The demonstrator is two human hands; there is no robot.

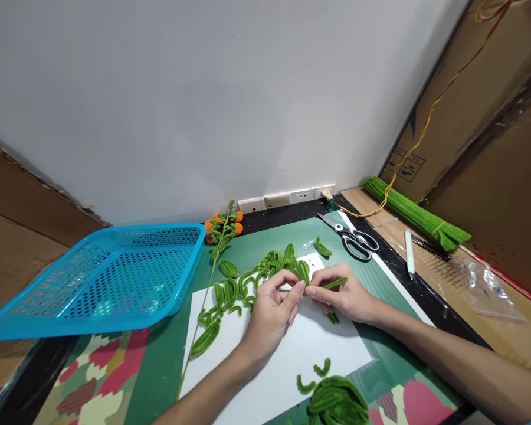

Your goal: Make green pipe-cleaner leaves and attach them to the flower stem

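Observation:
My left hand (272,310) pinches a folded green pipe-cleaner leaf (301,270) between thumb and fingers. My right hand (343,295) grips the same piece by its straight green stem end (335,283). Both hands hover over a white paper sheet (301,354) on the green cutting mat (159,360). A pipe-cleaner branch with several green leaves (230,289) lies just left of my hands, and its long stem runs down toward the mat's near edge.
A blue perforated basket (110,277) sits at the left. An orange-flowered pipe-cleaner sprig (223,227) lies near the wall sockets. Scissors (354,239) and a bundle of bright green pipe cleaners (413,212) lie at the right. Finished green leaves (336,398) pile up at the near edge.

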